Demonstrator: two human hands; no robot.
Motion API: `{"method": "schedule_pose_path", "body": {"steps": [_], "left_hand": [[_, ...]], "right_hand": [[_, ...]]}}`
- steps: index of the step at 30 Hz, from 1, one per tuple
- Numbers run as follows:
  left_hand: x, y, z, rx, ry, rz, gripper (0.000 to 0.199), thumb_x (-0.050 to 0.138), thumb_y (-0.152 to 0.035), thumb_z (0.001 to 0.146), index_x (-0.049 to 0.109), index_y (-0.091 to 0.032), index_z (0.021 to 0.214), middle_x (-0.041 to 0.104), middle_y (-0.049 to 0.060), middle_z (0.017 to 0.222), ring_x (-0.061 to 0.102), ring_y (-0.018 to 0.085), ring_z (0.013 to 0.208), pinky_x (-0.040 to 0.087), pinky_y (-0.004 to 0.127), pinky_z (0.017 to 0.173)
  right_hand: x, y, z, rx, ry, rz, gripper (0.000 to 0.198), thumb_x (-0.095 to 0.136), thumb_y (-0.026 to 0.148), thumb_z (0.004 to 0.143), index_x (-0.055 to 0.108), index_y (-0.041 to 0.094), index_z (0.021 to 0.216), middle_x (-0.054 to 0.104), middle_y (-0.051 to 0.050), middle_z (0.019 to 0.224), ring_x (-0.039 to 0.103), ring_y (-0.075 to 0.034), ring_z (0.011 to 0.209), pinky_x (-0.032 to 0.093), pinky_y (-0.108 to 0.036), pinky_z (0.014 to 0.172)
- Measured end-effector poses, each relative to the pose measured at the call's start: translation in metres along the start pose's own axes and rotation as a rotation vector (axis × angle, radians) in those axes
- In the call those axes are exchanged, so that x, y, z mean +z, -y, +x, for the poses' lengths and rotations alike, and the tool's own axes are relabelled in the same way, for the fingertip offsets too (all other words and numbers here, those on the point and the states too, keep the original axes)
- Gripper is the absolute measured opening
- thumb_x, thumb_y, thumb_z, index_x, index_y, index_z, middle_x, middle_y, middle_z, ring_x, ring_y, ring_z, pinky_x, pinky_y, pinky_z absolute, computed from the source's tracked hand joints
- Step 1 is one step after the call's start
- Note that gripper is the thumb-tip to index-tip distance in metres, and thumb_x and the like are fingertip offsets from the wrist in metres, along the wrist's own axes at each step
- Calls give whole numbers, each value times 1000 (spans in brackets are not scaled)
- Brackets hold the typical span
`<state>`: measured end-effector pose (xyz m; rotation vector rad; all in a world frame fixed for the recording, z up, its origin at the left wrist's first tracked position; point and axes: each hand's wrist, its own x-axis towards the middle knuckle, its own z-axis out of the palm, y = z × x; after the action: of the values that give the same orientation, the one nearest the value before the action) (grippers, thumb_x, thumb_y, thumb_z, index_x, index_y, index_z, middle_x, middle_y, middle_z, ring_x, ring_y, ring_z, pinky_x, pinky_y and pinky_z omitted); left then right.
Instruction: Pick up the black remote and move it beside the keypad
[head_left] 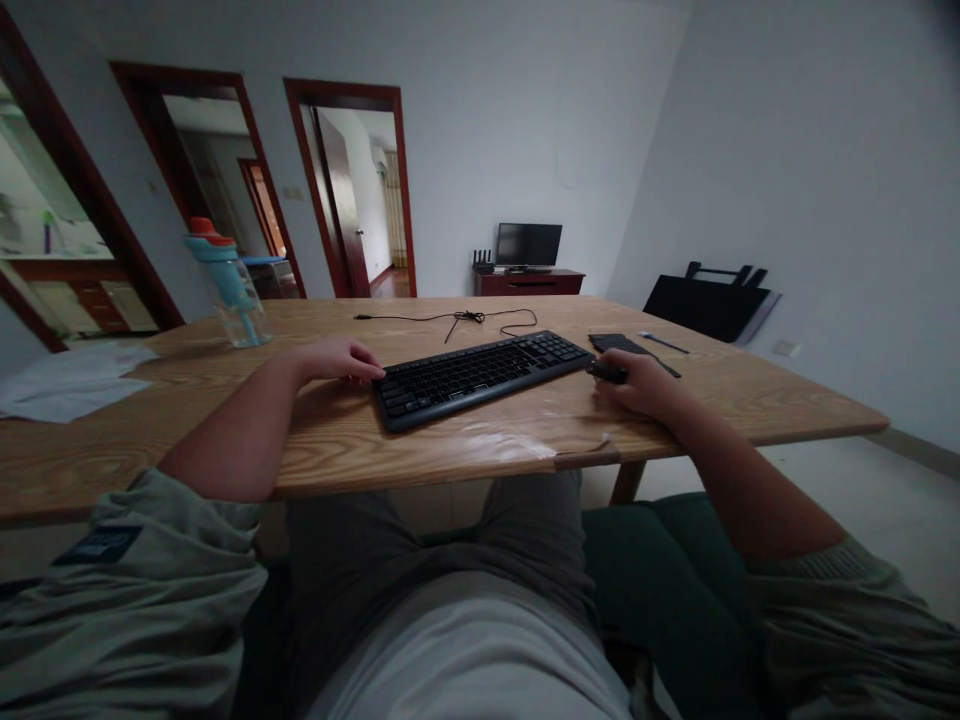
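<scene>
A black full-size keyboard (480,375) lies at a slant on the wooden table in front of me. My left hand (339,361) rests on the tabletop at the keyboard's left end, its fingers closed on that edge. Beside the right end, my right hand (637,382) is wrapped around a small black object (606,371) whose kind I cannot make out. Just beyond that hand lies a flat dark ribbed piece (622,345), partly covered by the hand. A thin dark stick-like tool with a pale end (664,342) lies to its right.
A black cable (469,317), bundled in the middle, runs behind the keyboard. On the left stand a clear bottle with a blue and orange top (232,285) and white tissue sheets (75,378). Clear tape (510,443) covers part of the table's front edge (600,458).
</scene>
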<state>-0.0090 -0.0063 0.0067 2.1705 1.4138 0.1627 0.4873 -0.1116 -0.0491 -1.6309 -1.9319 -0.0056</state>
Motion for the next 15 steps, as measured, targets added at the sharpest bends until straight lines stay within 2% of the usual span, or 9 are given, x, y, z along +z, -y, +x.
{"method": "schedule_pose_path", "body": {"steps": [4, 7, 9, 11, 13, 15], "left_hand": [[-1, 0, -1, 10, 3, 0, 50, 74, -64, 62, 75, -19, 83, 69, 5, 75, 59, 17, 68, 44, 25, 62], [-1, 3, 0, 12, 4, -7, 50, 74, -64, 64, 75, -18, 85, 69, 5, 75, 59, 16, 68, 44, 25, 62], [0, 5, 2, 9, -6, -28, 50, 74, -63, 64, 75, -18, 86, 69, 5, 75, 59, 16, 67, 45, 25, 61], [0, 8, 4, 7, -15, -52, 50, 74, -63, 64, 75, -18, 85, 68, 5, 73, 59, 17, 66, 45, 26, 61], [1, 9, 5, 10, -11, -62, 48, 74, -63, 65, 75, -18, 82, 68, 4, 72, 59, 17, 66, 46, 26, 61], [1, 10, 5, 19, -3, -62, 47, 73, -62, 65, 74, -18, 79, 68, 4, 72, 60, 17, 67, 46, 26, 61]], "right_hand": [[-12, -27, -8, 73, -277, 118, 27, 59, 35, 80, 72, 20, 99, 73, -10, 93, 66, -25, 89, 50, -36, 82], [-22, -49, -20, 122, -354, 122, 32, 61, 43, 80, 72, 19, 98, 73, -12, 96, 68, -28, 93, 51, -41, 86], [-26, -60, -28, 148, -290, 47, 34, 64, 49, 78, 72, 20, 94, 73, -11, 92, 68, -29, 88, 52, -42, 82], [-27, -65, -35, 177, -163, -44, 36, 65, 52, 76, 72, 20, 92, 73, -9, 88, 68, -29, 82, 53, -42, 77], [-26, -65, -38, 181, -67, -109, 38, 66, 52, 75, 73, 20, 96, 73, -9, 92, 68, -29, 82, 53, -42, 77], [-23, -63, -39, 154, -37, -150, 40, 67, 50, 75, 74, 21, 102, 74, -9, 98, 68, -29, 86, 52, -41, 80]]}}
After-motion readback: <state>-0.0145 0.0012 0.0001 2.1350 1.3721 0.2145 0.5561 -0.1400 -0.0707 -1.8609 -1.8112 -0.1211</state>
